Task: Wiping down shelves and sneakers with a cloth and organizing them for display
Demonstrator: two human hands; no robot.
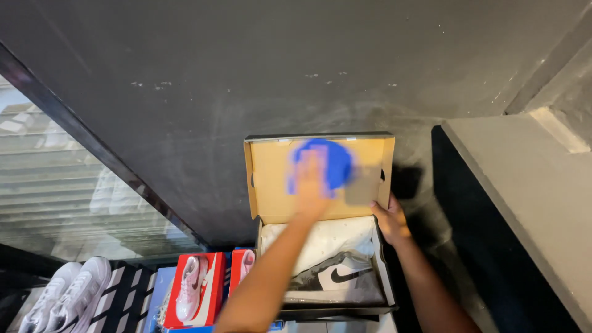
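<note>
Sneaker in open shoebox | left hand blurred against lid, grip unclear | right hand clasps shoebox rim

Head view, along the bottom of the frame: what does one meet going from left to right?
Pair of white sneakers → pink-and-white shoe on a red shoe-box lid → open cardboard shoe box holding a black-and-white sneaker on white paper → right hand gripping that box's right edge.
</note>
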